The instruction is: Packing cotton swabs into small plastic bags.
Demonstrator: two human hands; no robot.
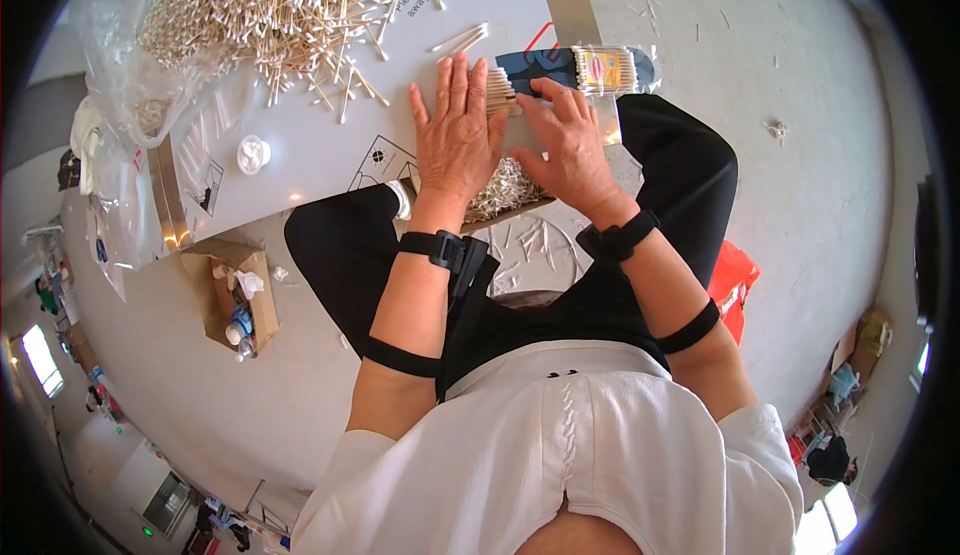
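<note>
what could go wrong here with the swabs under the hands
The bundle of swabs pressed between the left hand and right hand sits near the table edge, so some might roll onto the floor, where strays already lie. The filled pack overhangs the edge and may get nudged off.

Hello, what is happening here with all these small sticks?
A seated person works at a low grey table. The left hand lies flat on the table, pressing against a bundle of cotton swabs. The right hand rests beside it, its fingers at a clear packet of swabs. A big loose heap of swabs lies further back.
</note>
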